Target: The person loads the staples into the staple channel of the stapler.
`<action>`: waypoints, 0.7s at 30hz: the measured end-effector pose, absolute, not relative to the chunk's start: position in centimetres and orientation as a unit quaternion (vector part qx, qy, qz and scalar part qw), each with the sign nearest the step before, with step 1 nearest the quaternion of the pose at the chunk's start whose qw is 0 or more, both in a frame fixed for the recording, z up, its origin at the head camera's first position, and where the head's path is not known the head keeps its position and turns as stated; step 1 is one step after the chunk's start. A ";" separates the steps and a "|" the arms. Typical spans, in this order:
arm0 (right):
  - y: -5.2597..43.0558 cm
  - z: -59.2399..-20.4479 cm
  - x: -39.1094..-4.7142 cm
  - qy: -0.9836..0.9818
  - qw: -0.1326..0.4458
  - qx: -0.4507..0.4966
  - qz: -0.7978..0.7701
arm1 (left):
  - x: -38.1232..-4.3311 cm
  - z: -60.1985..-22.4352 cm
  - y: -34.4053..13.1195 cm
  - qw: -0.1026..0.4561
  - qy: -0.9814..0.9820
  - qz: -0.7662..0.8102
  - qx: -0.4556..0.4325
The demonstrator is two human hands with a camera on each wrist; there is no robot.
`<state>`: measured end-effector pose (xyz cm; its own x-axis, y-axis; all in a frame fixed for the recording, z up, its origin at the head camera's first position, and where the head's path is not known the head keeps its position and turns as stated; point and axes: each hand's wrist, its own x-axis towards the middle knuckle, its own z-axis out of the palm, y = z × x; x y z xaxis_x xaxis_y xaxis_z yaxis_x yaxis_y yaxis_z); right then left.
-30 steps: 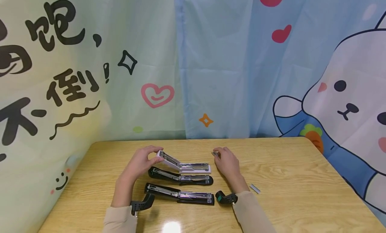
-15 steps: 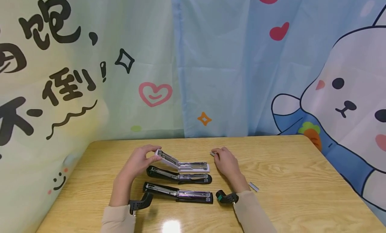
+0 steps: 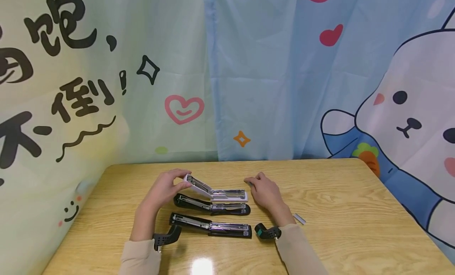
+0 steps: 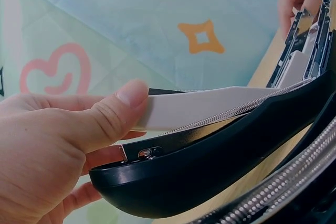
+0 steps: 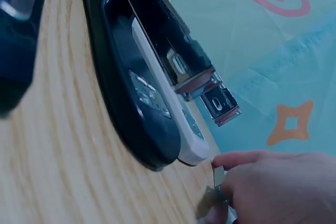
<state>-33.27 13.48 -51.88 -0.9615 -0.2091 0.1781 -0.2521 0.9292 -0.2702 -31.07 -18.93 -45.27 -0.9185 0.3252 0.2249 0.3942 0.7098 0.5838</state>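
At the back of the table, a white stapler lies unfolded, its magazine showing. My left hand pinches the raised end of its top cover between thumb and fingers; the left wrist view shows the thumb on the white cover. Just right of that stapler, my right hand pinches a short strip of staples, partly hidden by the fingers. In front of the white stapler lies a rounded black stapler, also unfolded. Nearest the body is a longer unfolded black stapler.
A second grey staple strip lies on the wooden table, beside the right forearm. Black wrist camera mounts sit at both wrists. A printed curtain hangs behind the table's far edge.
The right fingers have shifted slightly left with the staple strip, nearer the white stapler's end, and less of the strip shows. My left hand keeps its hold; the head view moves slightly.
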 end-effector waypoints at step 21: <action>13.8 -52.1 -33.2 -0.963 0.059 0.097 0.243 | -31.1 -45.2 -18.9 0.049 -0.922 -0.333 -0.192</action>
<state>-33.23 13.84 -52.09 -0.9742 -0.1576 0.1612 -0.2153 0.8630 -0.4570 -31.08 -18.86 -45.17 -0.9214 0.3214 0.2183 0.3867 0.7038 0.5959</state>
